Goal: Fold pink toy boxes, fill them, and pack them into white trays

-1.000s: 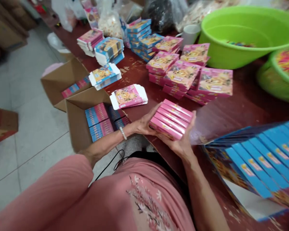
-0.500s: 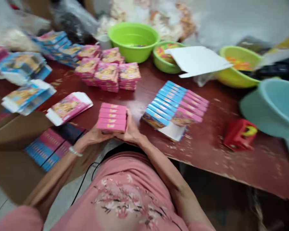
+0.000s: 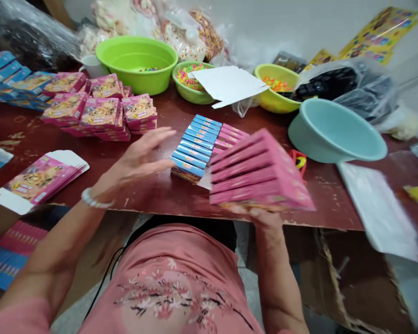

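My right hand holds a row of several pink boxes from below, lifted over the table's front edge and tilted. Only part of that hand shows under the boxes. My left hand hovers open, fingers stretched out, just left of a display tray of blue and pink boxes that lies on the red-brown table. A beaded bracelet sits on my left wrist.
Stacks of pink boxes and flat pink cartons lie at left. Green bowls, a yellow bowl and a pale blue basin stand behind. A cardboard carton with boxes sits low left on the floor.
The view swung right. My left hand let go of the pink boxes and opened; my right hand carried them to the right, over the table edge.
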`<state>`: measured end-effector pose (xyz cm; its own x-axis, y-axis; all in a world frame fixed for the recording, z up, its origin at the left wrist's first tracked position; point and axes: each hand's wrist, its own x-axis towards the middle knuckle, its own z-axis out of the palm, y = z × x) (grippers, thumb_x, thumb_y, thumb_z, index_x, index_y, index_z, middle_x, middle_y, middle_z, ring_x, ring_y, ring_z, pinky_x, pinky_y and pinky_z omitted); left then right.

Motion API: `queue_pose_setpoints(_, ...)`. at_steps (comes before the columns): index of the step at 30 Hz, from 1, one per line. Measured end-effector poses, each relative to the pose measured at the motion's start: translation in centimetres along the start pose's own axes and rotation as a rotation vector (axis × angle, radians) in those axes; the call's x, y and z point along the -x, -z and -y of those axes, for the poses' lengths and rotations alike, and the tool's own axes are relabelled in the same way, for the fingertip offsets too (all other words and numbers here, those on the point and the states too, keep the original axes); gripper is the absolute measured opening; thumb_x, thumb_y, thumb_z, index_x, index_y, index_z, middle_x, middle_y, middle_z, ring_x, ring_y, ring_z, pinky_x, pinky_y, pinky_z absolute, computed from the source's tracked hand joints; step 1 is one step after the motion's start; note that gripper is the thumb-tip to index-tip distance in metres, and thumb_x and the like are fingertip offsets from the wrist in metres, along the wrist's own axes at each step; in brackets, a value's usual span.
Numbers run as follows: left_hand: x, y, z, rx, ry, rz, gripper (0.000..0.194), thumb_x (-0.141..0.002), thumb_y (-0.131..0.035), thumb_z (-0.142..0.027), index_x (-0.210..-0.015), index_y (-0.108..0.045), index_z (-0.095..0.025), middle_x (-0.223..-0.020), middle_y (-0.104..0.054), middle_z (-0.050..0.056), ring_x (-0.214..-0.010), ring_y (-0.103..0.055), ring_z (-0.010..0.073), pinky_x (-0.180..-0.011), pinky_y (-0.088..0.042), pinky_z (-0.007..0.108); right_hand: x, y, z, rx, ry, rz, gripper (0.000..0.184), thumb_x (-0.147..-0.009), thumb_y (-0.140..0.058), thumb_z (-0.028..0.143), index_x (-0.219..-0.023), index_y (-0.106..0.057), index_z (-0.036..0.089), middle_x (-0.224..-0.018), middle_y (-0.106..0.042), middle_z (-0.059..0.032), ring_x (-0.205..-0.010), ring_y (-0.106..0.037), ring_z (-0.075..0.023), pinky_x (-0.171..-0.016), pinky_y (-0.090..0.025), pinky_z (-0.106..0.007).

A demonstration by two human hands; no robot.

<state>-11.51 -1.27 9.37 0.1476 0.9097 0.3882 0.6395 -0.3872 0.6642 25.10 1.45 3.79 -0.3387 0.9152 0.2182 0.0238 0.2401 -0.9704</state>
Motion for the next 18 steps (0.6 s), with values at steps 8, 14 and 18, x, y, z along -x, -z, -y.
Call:
queue_pose_setpoints(8,-17.6,-9.9,0.0,-0.322,-0.171,0.601,0.145,-0.050,-0.093,-0.066,-0.169,-0.020,-0.026,-0.177,-0.006,0.020,-0.160,0.003,0.0538,-0.120,0.005,0.079,0.1,4.1,-2.1,-0.227,0.180,-0.403,0.031,-0.070,-0.074,0.059,-0.081,-0.078,0.030,-0.066,-0.070,-0.0037,-0.072,-0.076,-0.0325,-0.088,-0.063,-0.062)
queue_pose_setpoints(14,-21.0,-12.0,0.1,-0.390,-0.146,0.693,0.122,-0.061,-0.089,-0.052,-0.166,-0.031,-0.030,-0.169,-0.033,0.014,-0.153,-0.025,0.0546,-0.120,-0.002,0.079,0.2,3.6,-4.1,-0.194,-0.006,-0.351,0.057,-0.058,-0.077,0.070,-0.099,-0.079,0.030,-0.091,-0.077,-0.0077,-0.103,-0.075,-0.0418,-0.098,-0.057,-0.071)
queue_pose_setpoints(18,-20.0,-11.3,-0.2,-0.439,-0.183,0.656,0.109,-0.066,-0.088,-0.042,-0.162,-0.040,-0.026,-0.158,-0.045,0.017,-0.141,-0.042,0.0489,-0.116,-0.024,0.077,-0.5,2.8,-6.3,-0.214,0.000,-0.285,0.034,-0.060,-0.084,0.060,-0.068,-0.072,0.029,-0.066,-0.070,-0.0020,-0.081,-0.076,-0.0363,-0.095,-0.058,-0.070)
